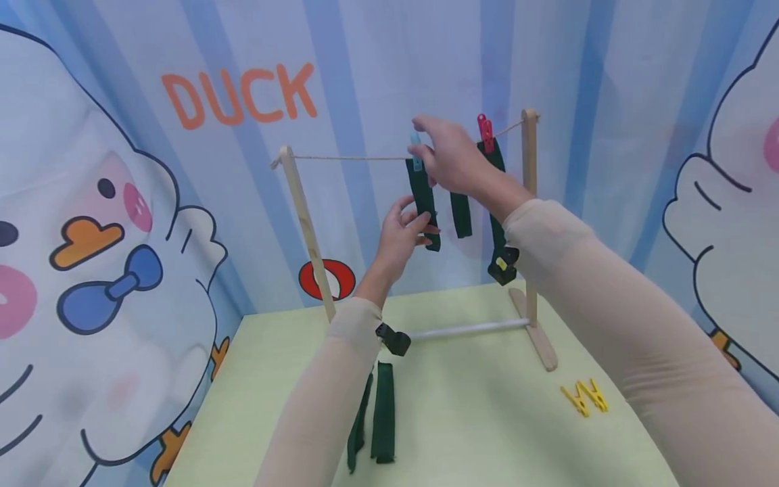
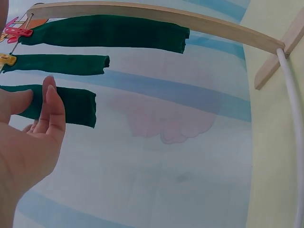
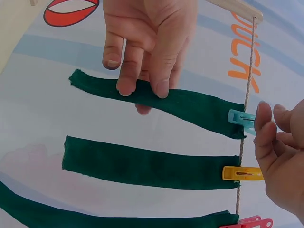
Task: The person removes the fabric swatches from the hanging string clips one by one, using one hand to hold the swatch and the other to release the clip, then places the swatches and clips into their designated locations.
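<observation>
Green strip is pinched by left hand, while right hand, grip unclear, part-hides blue clip.

I'm seeing bright, diffuse light in the head view, a soft shadow lying on the table towards five o'clock. My left wrist view is looking duller, distortion bowing the post at twelve o'clock and rod at three.
</observation>
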Demonstrator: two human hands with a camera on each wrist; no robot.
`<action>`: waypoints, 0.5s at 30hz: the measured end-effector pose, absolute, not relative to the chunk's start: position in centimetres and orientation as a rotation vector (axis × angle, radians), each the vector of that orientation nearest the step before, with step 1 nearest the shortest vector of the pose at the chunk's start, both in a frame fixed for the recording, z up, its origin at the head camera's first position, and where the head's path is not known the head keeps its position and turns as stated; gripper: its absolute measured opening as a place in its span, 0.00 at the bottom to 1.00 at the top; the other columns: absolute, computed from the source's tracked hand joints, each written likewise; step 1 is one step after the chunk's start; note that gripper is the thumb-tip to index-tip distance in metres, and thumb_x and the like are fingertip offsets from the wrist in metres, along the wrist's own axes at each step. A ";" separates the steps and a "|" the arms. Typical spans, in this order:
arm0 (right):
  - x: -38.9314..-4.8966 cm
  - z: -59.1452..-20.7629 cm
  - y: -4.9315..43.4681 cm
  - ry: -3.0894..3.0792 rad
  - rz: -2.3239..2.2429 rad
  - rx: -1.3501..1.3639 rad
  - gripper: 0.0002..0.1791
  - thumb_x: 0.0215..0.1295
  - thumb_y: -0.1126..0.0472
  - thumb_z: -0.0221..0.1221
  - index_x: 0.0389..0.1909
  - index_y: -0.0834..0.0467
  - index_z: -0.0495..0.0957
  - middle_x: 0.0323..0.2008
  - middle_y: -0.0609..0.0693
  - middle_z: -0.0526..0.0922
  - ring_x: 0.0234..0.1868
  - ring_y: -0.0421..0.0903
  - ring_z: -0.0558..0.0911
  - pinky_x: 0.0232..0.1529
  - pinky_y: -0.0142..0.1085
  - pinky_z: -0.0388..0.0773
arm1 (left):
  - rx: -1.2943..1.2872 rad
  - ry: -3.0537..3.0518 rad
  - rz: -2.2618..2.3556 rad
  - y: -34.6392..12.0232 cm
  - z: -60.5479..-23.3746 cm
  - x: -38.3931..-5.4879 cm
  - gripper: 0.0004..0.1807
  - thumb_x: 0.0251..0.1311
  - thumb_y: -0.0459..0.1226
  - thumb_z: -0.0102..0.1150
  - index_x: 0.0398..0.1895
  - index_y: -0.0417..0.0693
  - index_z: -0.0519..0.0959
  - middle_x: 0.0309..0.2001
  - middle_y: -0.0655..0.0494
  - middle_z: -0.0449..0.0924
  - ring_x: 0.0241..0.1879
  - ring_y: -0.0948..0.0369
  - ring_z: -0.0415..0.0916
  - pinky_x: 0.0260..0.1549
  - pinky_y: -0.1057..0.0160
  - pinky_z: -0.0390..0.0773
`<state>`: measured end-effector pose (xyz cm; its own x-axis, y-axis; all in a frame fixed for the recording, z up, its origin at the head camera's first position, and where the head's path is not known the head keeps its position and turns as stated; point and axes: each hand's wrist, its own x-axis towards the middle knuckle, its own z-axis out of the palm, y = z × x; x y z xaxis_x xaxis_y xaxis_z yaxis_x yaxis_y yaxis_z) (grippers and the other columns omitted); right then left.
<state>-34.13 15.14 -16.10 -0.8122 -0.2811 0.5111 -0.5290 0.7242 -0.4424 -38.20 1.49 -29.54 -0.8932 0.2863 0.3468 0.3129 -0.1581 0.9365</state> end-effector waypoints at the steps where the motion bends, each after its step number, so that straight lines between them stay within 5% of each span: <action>1: -34.1 -16.0 15.1 -2.515 0.828 0.617 0.30 0.78 0.59 0.51 0.76 0.61 0.57 0.65 0.59 0.73 0.26 0.48 0.81 0.34 0.33 0.79 | -0.729 -2.031 -2.255 1.5 -29.5 -38.2 0.25 0.74 0.36 0.53 0.71 0.46 0.64 0.53 0.38 0.80 0.35 0.60 0.83 0.38 0.64 0.81; 4: -34.1 -15.6 15.0 -2.511 0.825 0.605 0.28 0.77 0.60 0.52 0.74 0.62 0.60 0.67 0.58 0.71 0.31 0.49 0.83 0.39 0.34 0.81 | -0.743 -2.036 -2.242 1.5 -29.5 -38.3 0.20 0.75 0.38 0.53 0.66 0.41 0.71 0.48 0.38 0.82 0.35 0.60 0.83 0.38 0.63 0.82; 10: -34.1 -14.8 15.5 -2.505 0.750 0.626 0.28 0.76 0.62 0.53 0.73 0.63 0.62 0.65 0.59 0.74 0.60 0.53 0.79 0.58 0.41 0.76 | -0.711 -2.037 -2.204 1.2 -29.5 -38.1 0.14 0.75 0.40 0.53 0.53 0.39 0.77 0.40 0.48 0.82 0.35 0.59 0.82 0.39 0.63 0.82; 15: -34.0 -14.6 15.6 -2.515 0.748 0.641 0.27 0.75 0.63 0.55 0.72 0.64 0.65 0.63 0.61 0.75 0.60 0.53 0.78 0.58 0.42 0.76 | -0.694 -2.032 -2.202 1.0 -29.4 -38.1 0.11 0.75 0.38 0.53 0.51 0.39 0.77 0.40 0.47 0.81 0.34 0.60 0.82 0.38 0.64 0.81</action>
<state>-34.04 15.63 -14.57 -0.7972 -0.3030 0.5221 -0.5391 0.7465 -0.3900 -38.09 0.97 -29.35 -0.8960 0.2509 0.3663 0.3450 -0.1259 0.9301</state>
